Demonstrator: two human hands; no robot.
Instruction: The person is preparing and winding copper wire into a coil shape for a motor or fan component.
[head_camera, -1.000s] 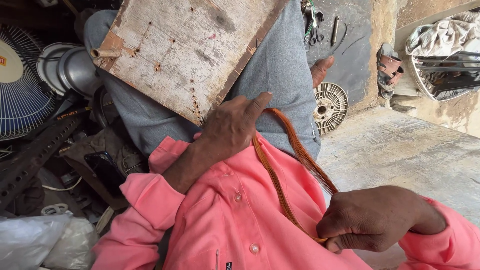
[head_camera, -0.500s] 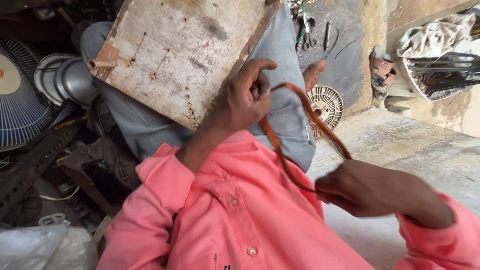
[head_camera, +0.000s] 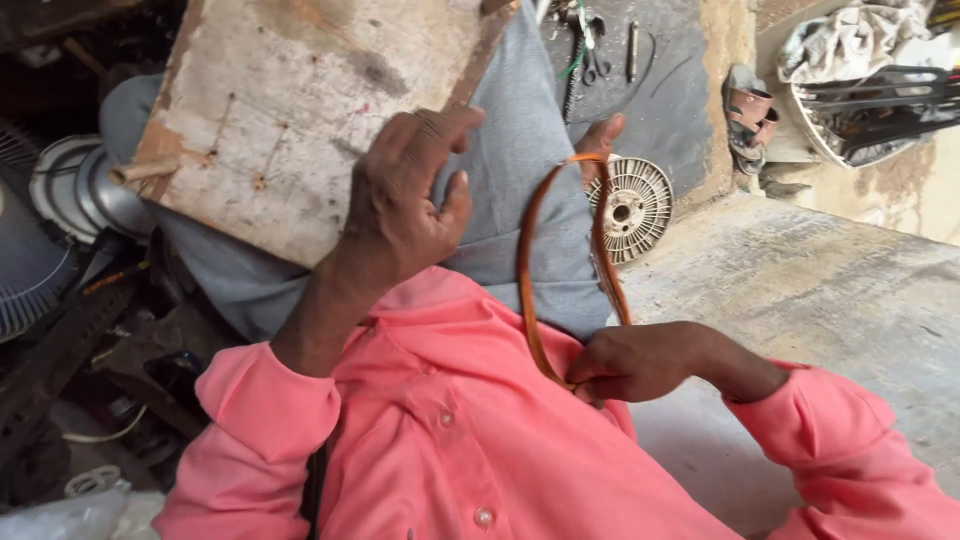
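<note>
Between the hands, an orange loop of cord (head_camera: 527, 270) arches upward; the right hand (head_camera: 640, 360) pinches its ends, the left hand (head_camera: 405, 200) (fingers released) rests beside a wooden board (head_camera: 300, 100).

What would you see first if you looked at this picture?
First, the orange-brown loop arching over the person's lap in the middle, pinched by the right hand. The left hand hangs open above it, beside a worn wooden board resting on the knees at upper left.
</note>
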